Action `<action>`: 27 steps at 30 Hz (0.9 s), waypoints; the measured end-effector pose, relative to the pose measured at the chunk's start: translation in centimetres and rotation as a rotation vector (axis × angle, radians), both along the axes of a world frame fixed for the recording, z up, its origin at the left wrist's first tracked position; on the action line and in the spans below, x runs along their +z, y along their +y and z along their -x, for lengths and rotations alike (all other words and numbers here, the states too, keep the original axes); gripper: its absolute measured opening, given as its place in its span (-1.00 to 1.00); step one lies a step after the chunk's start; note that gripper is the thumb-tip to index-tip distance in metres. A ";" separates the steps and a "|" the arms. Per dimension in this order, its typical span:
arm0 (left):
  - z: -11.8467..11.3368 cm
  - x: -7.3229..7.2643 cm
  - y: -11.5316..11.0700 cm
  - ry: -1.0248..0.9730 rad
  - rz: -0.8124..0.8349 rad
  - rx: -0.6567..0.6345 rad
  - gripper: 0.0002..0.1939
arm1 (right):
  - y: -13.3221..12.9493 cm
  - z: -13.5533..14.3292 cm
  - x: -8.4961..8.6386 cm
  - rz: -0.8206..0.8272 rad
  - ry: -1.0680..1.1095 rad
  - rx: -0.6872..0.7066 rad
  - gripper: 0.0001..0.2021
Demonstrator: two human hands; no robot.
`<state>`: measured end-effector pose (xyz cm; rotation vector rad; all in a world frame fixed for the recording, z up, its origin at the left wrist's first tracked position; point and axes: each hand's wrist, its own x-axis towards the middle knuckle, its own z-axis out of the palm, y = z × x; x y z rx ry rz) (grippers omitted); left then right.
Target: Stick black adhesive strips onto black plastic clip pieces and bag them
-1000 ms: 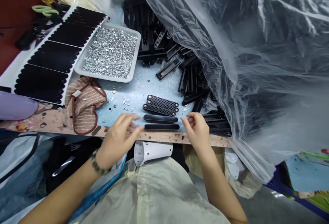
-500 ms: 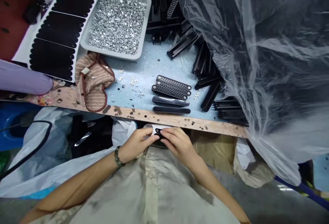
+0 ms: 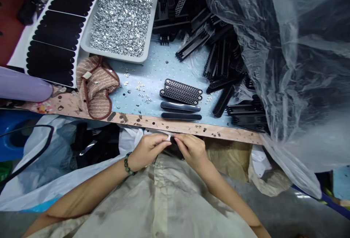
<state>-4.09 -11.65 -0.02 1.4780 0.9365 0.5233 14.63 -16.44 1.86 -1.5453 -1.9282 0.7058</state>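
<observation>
My left hand (image 3: 149,151), with a beaded bracelet on the wrist, is closed just below the table's front edge. Its thumb and index finger pinch a white strip (image 3: 168,137) with a small black piece (image 3: 172,140) at its end. Right beside it, my right hand (image 3: 193,151) is closed too, fingertips pinching at the black piece; most of it is hidden by the fingers. On the table in front lie two smooth black bars (image 3: 181,116) and a set of black mesh-patterned bars (image 3: 181,92) with metal rings at their ends.
A grey tray (image 3: 149,41) of small metal nuts stands at the back left, near black sheets with scalloped edges (image 3: 51,57). A striped cloth (image 3: 98,92) lies by a purple cylinder (image 3: 24,85). Black plastic parts (image 3: 218,59) are heaped at right beside clear plastic sheeting (image 3: 273,66).
My fingers have shifted on the small black piece, which now shows less between them. My right hand has turned slightly. The view has moved a little; the table's things lie as before.
</observation>
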 end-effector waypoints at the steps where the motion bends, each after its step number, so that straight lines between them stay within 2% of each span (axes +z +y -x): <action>1: -0.1 0.0 0.0 0.001 -0.007 0.011 -0.84 | 0.1 0.0 0.1 0.004 0.000 0.023 -0.77; 3: -0.3 -0.2 -0.1 -0.006 -0.004 0.023 -0.85 | 0.2 0.0 0.1 0.026 0.010 0.067 -0.76; 5: -0.4 -0.6 -0.3 0.000 0.007 0.020 -0.84 | 0.2 -0.2 0.1 0.062 0.042 0.042 -0.76; 7: -0.2 -0.9 -0.5 0.070 -0.001 0.028 -0.79 | 0.3 -0.8 0.2 0.096 0.120 -0.108 -0.79; 9: 0.4 -0.9 -0.7 0.186 -0.024 0.003 -0.70 | 0.8 -1.9 0.5 0.121 0.241 -0.349 -0.80; 11: 1.4 -0.2 -0.4 0.268 -0.047 -0.137 -0.66 | 1.9 -3.0 1.1 0.107 0.352 -0.519 -0.77; 12: 2.0 0.4 -0.1 0.283 -0.054 -0.217 -0.68 | 2.8 -3.5 1.6 0.085 0.375 -0.535 -0.78; 13: 2.6 1.1 0.5 0.288 -0.056 -0.268 -0.72 | 3.8 -3.7 2.0 0.056 0.365 -0.504 -0.81; 14: 3.1 1.8 1.3 0.290 -0.061 -0.263 -0.75 | 4.9 -3.8 2.5 0.021 0.329 -0.443 -0.82; 16: 3.6 2.9 3.3 0.281 -0.067 -0.075 -0.77 | 7.3 -3.5 3.1 -0.052 0.210 -0.283 -0.82; 18: 3.4 3.0 5.8 0.225 -0.056 0.159 -0.73 | 9.7 -2.5 3.1 -0.113 0.076 -0.117 -0.86; 20: 2.4 2.2 8.2 0.118 -0.003 0.248 -0.66 | 11.7 -1.4 2.5 -0.140 -0.045 0.010 -0.90; 22: 1.1 0.9 10.1 0.024 0.062 0.244 -0.61 | 13.0 -0.6 1.6 -0.135 -0.141 0.081 -0.90; 25: -0.4 -0.8 11.7 -0.064 0.167 0.208 -0.61 | 14.0 0.1 0.5 -0.123 -0.229 0.104 -0.88; 27: -0.8 -1.4 12.1 -0.109 0.217 0.201 -0.65 | 14.1 0.4 0.1 -0.117 -0.266 0.105 -0.86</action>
